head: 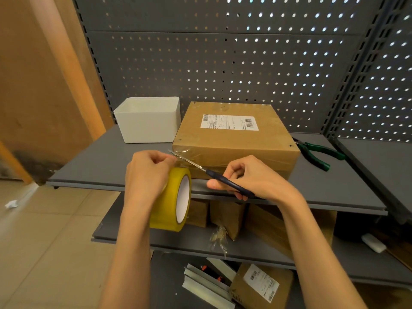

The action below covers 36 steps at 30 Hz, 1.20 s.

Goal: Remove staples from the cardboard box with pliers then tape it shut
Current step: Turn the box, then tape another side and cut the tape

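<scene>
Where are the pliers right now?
In the head view the pliers lie on the shelf at the right, just beside the cardboard box, untouched by either hand.

Box between bin left, pliers right
</scene>
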### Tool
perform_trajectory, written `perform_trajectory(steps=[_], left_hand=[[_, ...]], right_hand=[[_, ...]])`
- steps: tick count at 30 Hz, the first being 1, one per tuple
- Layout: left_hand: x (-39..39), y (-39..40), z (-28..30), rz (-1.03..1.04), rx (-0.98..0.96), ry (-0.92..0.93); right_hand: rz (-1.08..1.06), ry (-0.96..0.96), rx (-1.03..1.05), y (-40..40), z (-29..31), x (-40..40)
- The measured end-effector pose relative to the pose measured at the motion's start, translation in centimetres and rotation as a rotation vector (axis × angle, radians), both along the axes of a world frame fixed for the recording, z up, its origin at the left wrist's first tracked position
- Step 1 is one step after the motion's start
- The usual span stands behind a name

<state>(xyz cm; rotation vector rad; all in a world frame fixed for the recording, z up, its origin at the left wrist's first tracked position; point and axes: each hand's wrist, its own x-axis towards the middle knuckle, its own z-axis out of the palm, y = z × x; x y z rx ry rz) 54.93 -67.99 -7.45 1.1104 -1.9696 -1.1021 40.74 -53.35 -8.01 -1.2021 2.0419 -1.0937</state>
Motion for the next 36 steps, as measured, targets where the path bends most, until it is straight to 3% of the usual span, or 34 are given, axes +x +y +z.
perform_trajectory(steps=[30, 36], left_hand=[[0.9, 1.2, -1.4, 0.144, -0.117, 0.129], [1.5, 0.7, -1.3, 0.167, -0.032, 0.033]], right_hand=[[-0.098, 0.013, -0.056, 0.8, -0.5, 2.4], [-0.135, 0.082, -0.088, 0.8, -0.9, 2.7]])
